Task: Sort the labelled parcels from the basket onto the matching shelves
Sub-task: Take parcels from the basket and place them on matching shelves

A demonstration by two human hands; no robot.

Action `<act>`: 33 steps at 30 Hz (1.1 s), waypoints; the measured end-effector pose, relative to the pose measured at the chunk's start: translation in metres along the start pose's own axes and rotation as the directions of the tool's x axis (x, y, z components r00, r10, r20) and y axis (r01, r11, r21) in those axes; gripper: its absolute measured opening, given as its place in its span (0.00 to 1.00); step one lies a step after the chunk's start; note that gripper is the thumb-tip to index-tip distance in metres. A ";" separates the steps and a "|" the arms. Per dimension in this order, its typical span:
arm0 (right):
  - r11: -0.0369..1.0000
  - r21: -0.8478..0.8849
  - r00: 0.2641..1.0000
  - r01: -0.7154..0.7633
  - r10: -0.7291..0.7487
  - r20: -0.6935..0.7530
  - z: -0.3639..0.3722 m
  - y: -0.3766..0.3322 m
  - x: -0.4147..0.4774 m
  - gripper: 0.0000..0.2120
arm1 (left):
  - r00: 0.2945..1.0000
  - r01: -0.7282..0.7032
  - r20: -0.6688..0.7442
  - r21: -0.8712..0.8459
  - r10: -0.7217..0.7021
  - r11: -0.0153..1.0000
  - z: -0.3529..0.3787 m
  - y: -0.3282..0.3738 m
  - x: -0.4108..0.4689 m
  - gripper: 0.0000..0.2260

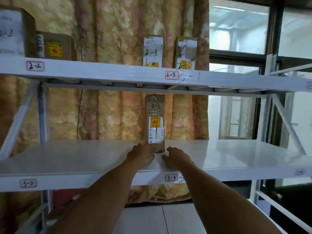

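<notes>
Flowered curtain point(109, 39) backs the white shelf point(67, 157). Directly above the 3-3 tag point(171, 177) the parcel point(155, 115) stands upright. The left hand point(141, 156) touches its base and the right hand point(176, 158) lies just beside, both relaxed. Placing looks finished; next comes another parcel from the unseen basket.

White shelving: two tiers, both loaded.

The upper shelf point(101, 71), with edge labels 2-2 point(35, 66) and 2-3 point(171, 75), carries two brown boxes at left point(56, 46) and two upright parcels point(153, 51) behind the 2-3 label. One reads 2-3; the other's mark appears to match. The lower shelf point(67, 159), with edge labels 3-2 point(28, 183) and 3-3 point(171, 177), carries one tall upright parcel marked 3-3 point(155, 122).
</notes>
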State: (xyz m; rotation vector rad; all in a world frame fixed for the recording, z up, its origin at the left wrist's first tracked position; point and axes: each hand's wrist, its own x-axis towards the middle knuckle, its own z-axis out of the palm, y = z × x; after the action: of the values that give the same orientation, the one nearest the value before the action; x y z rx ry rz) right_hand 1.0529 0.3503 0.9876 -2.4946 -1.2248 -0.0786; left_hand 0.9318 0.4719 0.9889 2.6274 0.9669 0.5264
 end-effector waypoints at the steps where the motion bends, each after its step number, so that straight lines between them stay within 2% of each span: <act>1: 0.998 -0.062 1.000 0.015 -0.015 -0.004 -0.004 -0.001 -0.010 0.26 | 1.000 -0.015 -0.012 0.065 0.016 0.998 -0.004 0.004 -0.012 0.29; 6: 0.975 -0.202 0.995 0.095 -0.102 -0.022 -0.022 -0.007 -0.064 0.28 | 1.000 -0.025 -0.007 0.326 0.029 0.945 -0.021 0.023 -0.072 0.28; 10: 0.962 -0.235 0.989 0.137 -0.148 -0.028 -0.035 -0.008 -0.121 0.29 | 1.000 0.001 -0.023 0.400 0.009 0.917 -0.033 0.039 -0.134 0.31; 15: 0.949 -0.251 0.974 0.190 -0.215 -0.076 -0.056 -0.001 -0.224 0.30 | 0.999 0.044 -0.014 0.442 -0.043 0.896 -0.037 0.062 -0.236 0.34; 22: 0.942 -0.265 0.973 0.205 -0.225 -0.049 -0.073 0.019 -0.357 0.31 | 0.989 0.138 -0.015 0.426 -0.145 0.894 -0.039 0.104 -0.381 0.33; 33: 0.961 -0.217 0.984 0.172 -0.176 0.001 -0.107 0.007 -0.475 0.33 | 0.986 0.157 -0.011 0.409 -0.168 0.899 -0.093 0.129 -0.513 0.34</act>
State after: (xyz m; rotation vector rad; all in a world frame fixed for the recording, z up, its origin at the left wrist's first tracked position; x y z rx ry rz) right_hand 0.7741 -0.0486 0.9885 -2.5526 -1.4989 -0.2938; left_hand 0.6006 0.0490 1.0007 2.8608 1.4070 0.2704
